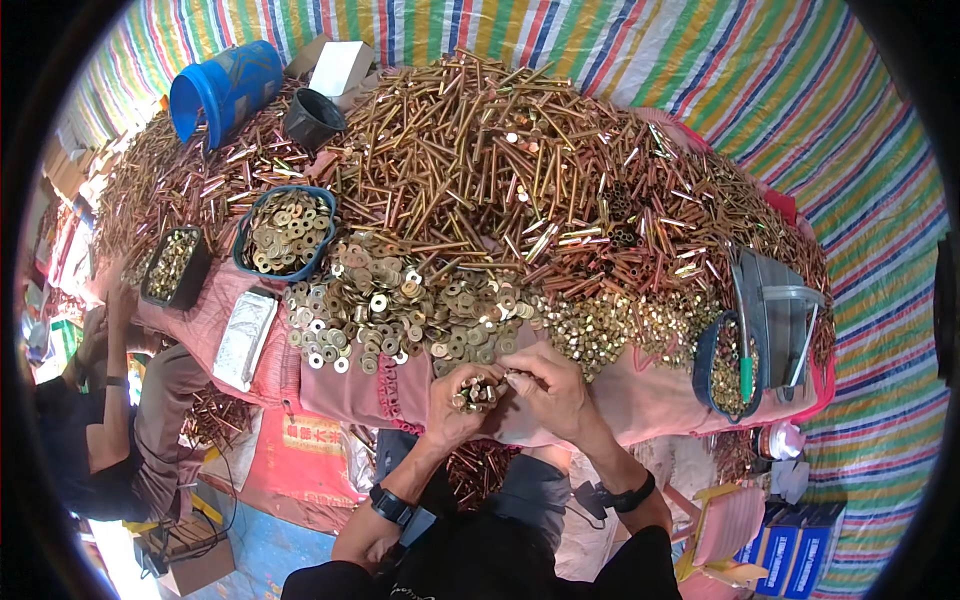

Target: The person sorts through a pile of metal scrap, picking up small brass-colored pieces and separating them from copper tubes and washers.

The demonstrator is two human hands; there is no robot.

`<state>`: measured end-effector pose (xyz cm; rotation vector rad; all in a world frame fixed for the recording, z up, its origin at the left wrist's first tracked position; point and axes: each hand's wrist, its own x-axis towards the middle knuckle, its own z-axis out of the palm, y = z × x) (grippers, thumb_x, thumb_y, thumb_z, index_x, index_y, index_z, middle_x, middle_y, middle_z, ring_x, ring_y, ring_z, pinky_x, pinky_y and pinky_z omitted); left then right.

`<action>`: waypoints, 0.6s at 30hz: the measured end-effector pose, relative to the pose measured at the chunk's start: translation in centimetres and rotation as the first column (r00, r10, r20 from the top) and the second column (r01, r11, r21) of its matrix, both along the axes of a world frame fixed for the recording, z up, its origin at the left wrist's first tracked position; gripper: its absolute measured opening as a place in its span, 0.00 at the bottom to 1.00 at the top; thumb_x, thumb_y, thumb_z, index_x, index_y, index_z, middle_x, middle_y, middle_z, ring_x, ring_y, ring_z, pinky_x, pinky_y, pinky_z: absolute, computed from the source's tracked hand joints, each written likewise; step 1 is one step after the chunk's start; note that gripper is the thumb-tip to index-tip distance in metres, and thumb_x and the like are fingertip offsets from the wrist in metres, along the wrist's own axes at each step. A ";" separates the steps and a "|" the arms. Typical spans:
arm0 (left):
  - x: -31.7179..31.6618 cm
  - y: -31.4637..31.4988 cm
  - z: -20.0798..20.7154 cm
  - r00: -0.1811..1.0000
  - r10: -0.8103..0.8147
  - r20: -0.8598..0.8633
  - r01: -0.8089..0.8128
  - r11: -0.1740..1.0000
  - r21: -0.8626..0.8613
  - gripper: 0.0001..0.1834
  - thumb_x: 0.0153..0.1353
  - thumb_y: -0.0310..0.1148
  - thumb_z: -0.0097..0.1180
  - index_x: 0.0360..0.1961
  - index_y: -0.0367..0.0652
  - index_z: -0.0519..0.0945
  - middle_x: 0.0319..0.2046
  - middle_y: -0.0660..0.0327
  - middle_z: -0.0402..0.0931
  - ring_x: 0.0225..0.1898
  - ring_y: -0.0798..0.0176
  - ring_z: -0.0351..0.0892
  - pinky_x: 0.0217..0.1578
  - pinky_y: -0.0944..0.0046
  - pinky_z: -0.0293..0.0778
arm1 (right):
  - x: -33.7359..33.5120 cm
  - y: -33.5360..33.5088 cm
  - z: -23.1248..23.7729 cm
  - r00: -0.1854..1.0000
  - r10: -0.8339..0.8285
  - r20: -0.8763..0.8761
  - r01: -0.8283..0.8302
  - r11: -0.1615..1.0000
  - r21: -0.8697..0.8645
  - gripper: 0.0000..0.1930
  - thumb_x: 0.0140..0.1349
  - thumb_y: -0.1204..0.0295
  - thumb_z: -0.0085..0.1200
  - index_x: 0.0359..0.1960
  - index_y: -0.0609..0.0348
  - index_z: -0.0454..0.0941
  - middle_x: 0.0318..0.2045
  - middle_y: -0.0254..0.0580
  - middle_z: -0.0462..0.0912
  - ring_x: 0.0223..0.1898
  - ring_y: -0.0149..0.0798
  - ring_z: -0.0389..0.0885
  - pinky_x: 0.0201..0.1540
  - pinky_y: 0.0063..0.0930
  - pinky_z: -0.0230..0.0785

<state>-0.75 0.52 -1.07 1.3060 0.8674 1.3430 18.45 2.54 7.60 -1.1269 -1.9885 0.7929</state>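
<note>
My left hand [449,418] is wrapped round a bundle of bolts [476,394], their ends facing up in a tight cluster. Close beside it, my right hand [558,398] has its thumb and fingers pinched together; whatever small part lies in them is too hidden to name. Just beyond my hands spreads a heap of flat round washers [400,305]. To its right lies a heap of small brassy nuts [610,325]. Behind both rises a large mound of long metal sleeves and rods [480,160]. Pink cloth [345,400] covers the near edge.
A blue tub of washers [240,250], a dark tray of nuts [182,290] and a silver packet [246,335] sit left. A blue bucket [230,95] and black cup [313,118] stand far left. Grey scoop [775,310] and nut bin [708,375] are right. Another person [110,430] works left.
</note>
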 end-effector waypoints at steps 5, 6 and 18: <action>-0.4 0.0 0.4 0.997 -0.049 0.061 0.053 0.997 -0.061 0.14 0.52 0.20 0.63 0.41 0.34 0.81 0.43 0.56 0.85 0.46 0.63 0.83 0.51 0.62 0.78 | -0.7 -0.3 0.4 0.999 -0.038 -0.007 0.038 0.999 0.001 0.13 0.64 0.75 0.69 0.48 0.66 0.85 0.43 0.45 0.87 0.40 0.37 0.87 0.43 0.29 0.79; -0.4 0.0 0.5 0.994 -0.060 0.087 0.066 0.995 -0.074 0.14 0.52 0.20 0.63 0.41 0.34 0.81 0.43 0.56 0.85 0.45 0.63 0.83 0.51 0.63 0.77 | -0.9 -0.5 0.5 0.997 -0.078 -0.013 0.077 0.992 -0.100 0.13 0.63 0.74 0.70 0.48 0.66 0.85 0.42 0.45 0.87 0.39 0.36 0.87 0.42 0.29 0.79; -0.8 0.1 0.4 0.992 -0.093 0.088 0.099 0.993 -0.063 0.15 0.50 0.17 0.63 0.42 0.35 0.81 0.42 0.57 0.85 0.44 0.64 0.83 0.49 0.63 0.78 | -1.5 -1.2 0.2 0.990 -0.137 -0.041 0.138 0.990 0.031 0.16 0.60 0.70 0.76 0.46 0.63 0.86 0.33 0.41 0.84 0.31 0.33 0.83 0.35 0.29 0.78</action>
